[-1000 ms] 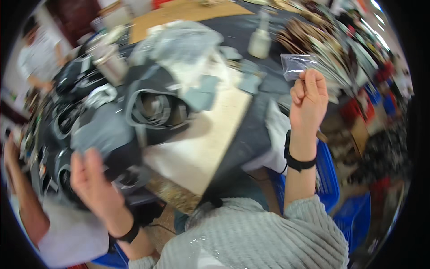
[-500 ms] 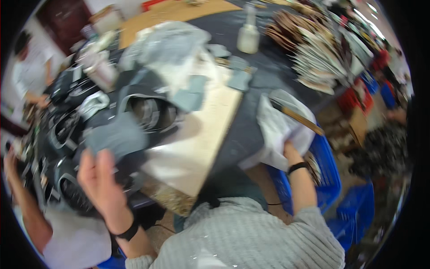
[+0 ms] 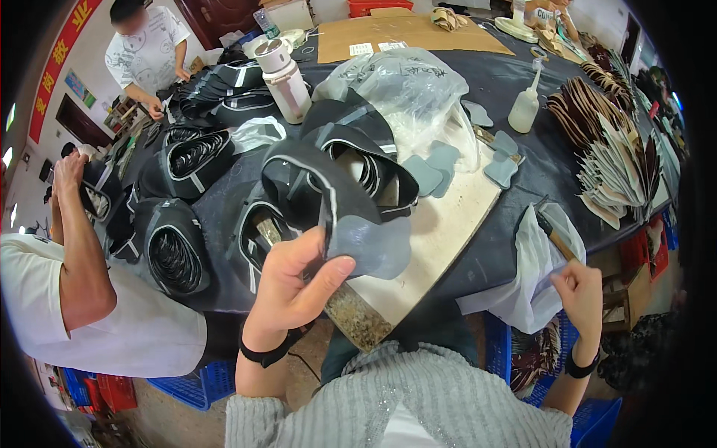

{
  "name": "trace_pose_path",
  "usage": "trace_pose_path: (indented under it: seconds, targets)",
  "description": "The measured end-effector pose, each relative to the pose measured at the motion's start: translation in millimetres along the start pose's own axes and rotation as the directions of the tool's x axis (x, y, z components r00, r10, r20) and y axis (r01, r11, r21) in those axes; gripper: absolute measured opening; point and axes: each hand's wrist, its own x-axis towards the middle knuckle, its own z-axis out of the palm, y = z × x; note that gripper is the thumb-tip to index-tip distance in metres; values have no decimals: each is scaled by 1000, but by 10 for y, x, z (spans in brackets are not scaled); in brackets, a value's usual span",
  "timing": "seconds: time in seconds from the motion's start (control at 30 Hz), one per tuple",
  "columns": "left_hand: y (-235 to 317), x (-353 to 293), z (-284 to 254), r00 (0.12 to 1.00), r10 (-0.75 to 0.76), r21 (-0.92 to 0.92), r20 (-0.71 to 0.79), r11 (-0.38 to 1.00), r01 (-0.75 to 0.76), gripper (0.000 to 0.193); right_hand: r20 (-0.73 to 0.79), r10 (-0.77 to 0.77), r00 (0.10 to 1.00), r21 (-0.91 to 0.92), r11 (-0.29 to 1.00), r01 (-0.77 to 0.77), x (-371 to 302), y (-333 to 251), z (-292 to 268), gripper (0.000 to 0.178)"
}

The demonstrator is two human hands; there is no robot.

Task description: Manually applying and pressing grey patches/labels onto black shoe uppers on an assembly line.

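Note:
My left hand pinches a smooth grey patch between thumb and fingers. Against the patch, at the same grip, hangs a black shoe upper with pale edging. Behind them more black uppers lie bunched on the table. My right hand is closed, its fingers curled just below the wooden handle of a hammer-like tool. That tool rests on a white plastic bag at the table's right edge. Whether anything sits inside the right fingers is hidden.
Several grey patches lie by a pale board. A clear bag, white flask and squeeze bottle stand farther back. Stacked pieces fill the right. A blue basket is below; a co-worker sits close left.
My left hand has come right and inward, now with the grey patch and black upper in its grip. My right hand has drawn back from the white bag. The view has swung left.

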Motion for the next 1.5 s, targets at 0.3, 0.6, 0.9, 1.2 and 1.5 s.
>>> trace_pose_path:
  seconds: [0.3, 0.6, 0.9, 1.2, 1.5]
  targets:
    - [27, -71, 88, 975, 52, 93, 215, 993, -73, 11, -29, -591, 806, 871, 381, 311, 649, -1823, 690, 28]
    - [-93, -82, 12, 955, 36, 64, 295, 996, -58, 12, -108, -665, 739, 819, 362, 446, 703, -1952, 841, 15]
    - [-347, -229, 100, 966, 107, -220, -234, 962, -160, 27, 47, -311, 949, 998, -14, -54, 871, -1655, 1015, 21]
    - [-242, -189, 210, 972, -64, -499, -228, 864, -60, 22, 126, -379, 917, 992, 76, -105, 559, -1976, 1102, 15]
    - [-213, -211, 256, 914, -136, -291, -383, 956, 20, 22, 65, -397, 915, 997, 68, -42, 559, -1923, 1201, 14]
